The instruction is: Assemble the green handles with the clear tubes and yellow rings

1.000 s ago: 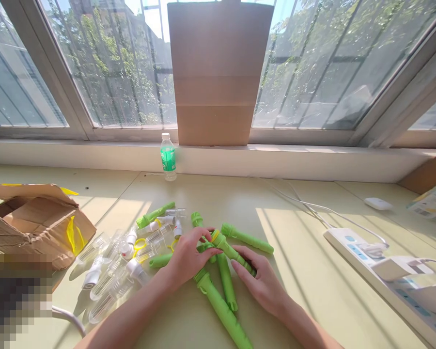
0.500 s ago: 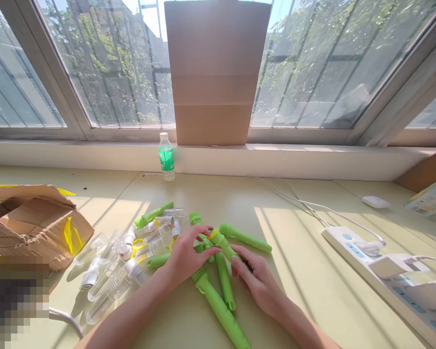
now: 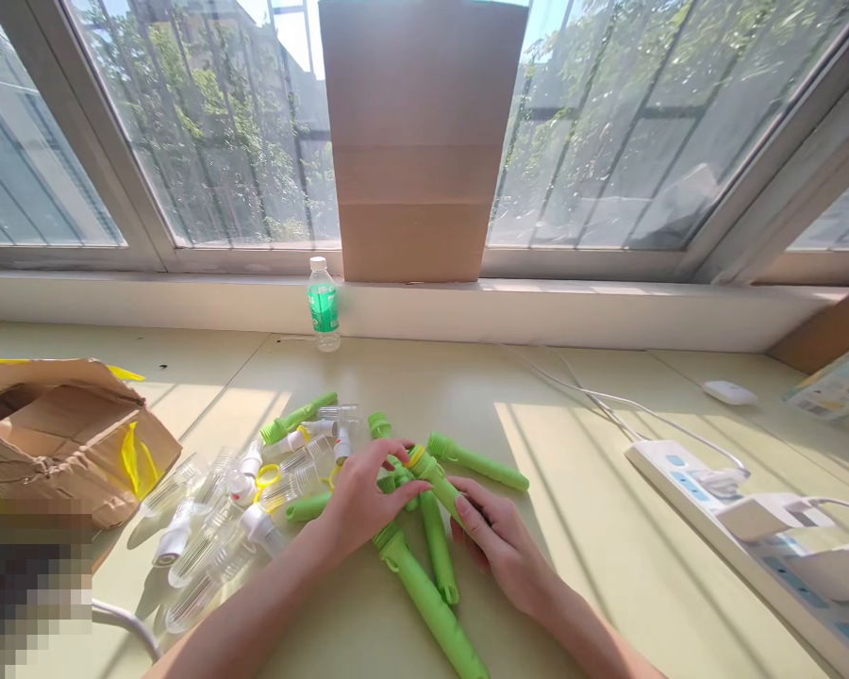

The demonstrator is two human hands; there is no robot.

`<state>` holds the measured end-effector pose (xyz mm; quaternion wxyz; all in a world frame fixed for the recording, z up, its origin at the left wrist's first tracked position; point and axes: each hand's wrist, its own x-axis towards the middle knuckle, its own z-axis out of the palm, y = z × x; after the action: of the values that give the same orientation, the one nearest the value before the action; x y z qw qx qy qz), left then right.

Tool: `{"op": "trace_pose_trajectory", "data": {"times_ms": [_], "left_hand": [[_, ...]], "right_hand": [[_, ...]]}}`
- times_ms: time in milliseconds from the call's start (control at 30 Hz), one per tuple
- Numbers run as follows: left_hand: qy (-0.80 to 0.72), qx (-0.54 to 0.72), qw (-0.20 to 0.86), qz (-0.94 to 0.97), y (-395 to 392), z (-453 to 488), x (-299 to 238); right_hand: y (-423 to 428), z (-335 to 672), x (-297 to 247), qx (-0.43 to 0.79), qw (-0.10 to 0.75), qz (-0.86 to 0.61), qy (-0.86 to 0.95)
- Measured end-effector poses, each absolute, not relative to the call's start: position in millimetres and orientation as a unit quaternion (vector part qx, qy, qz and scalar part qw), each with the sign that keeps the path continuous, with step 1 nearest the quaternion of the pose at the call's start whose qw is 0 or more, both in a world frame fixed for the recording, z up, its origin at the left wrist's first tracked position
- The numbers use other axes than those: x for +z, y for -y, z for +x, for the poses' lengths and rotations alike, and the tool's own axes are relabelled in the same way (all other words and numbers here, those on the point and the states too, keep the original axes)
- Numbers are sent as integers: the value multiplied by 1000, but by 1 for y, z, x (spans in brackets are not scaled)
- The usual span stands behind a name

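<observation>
A green plastic tube point(image 3: 441, 483) with a threaded end is held between my two hands. Around that upper end sits a yellow ring point(image 3: 415, 456). My left hand point(image 3: 365, 486) pinches at the ringed end with thumb and fingers. My right hand point(image 3: 499, 538) is wrapped round the tube's lower body, its thumb lying along it. Other green tubes lie on the table beneath and around my hands, among them a long one point(image 3: 428, 599) in front and one point(image 3: 485, 464) to the right. Left of my left hand spreads a pile of clear threaded tubes point(image 3: 208, 542), white caps point(image 3: 259, 521) and yellow rings point(image 3: 267, 476).
An opened cardboard box point(image 3: 63, 448) stands at the left. A bottle with a green label point(image 3: 324, 306) is by the sill, near an upright cardboard sheet point(image 3: 414, 217). On the right lie a power strip point(image 3: 679, 486) with plugs and cables, and a small white case point(image 3: 728, 392).
My right hand's thumb and fingers have shifted slightly on the green tube. My left hand stays at the ringed end. The view has moved very slightly.
</observation>
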<state>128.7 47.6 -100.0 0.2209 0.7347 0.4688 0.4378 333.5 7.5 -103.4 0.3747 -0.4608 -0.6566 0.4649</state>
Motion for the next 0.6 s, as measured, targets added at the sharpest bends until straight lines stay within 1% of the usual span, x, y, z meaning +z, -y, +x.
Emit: {"op": "trace_pose_trajectory", "data": {"times_ms": [333, 600], "left_hand": [[-455, 435, 222, 745, -47, 128, -100], [-457, 431, 233, 742, -46, 128, -103]], "right_hand": [[-8, 332, -101, 510, 371, -452, 631], [-8, 334, -104, 479, 365, -502, 622]]}}
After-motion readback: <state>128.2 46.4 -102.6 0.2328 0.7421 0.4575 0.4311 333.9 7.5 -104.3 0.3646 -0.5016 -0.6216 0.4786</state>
